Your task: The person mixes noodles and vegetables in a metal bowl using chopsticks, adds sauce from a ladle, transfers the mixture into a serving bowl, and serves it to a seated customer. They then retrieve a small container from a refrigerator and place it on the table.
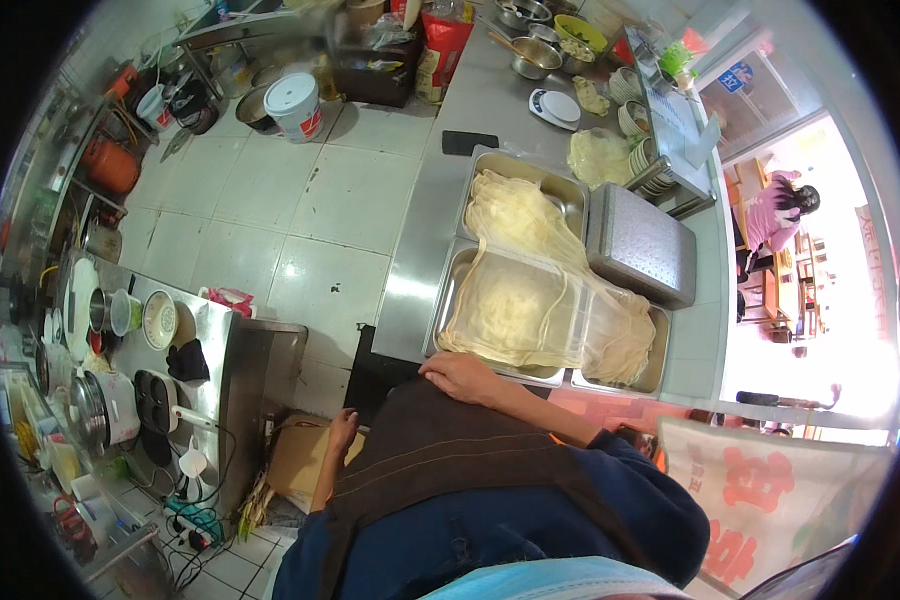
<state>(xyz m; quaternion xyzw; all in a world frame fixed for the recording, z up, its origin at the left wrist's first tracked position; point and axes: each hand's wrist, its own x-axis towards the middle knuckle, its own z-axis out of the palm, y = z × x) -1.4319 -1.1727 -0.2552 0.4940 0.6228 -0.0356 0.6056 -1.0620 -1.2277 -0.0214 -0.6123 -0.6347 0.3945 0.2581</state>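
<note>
My right hand [461, 377] rests palm down at the near edge of the steel counter, just in front of the trays, with its fingertips low against my brown apron [450, 442]. Down at my side hangs my left hand [343, 433], partly turned away; nothing shows in it. A thin, see-through pale cloth [525, 289] drapes across three stainless steel trays. Pale yellow food, too veiled to name, lies heaped in the far tray [566, 196] and the near-left tray [448, 292]. The cloth's bunched end fills much of the right tray [662, 345].
A grey lidded box [640, 244] stands right of the trays. Beyond are a kitchen scale [555, 109], bowls [536, 58] and a plastic bag [598, 157]. At left, a side table [229, 352] holds cookware. A white bucket [292, 107] stands behind; a person [771, 214] sits past the window.
</note>
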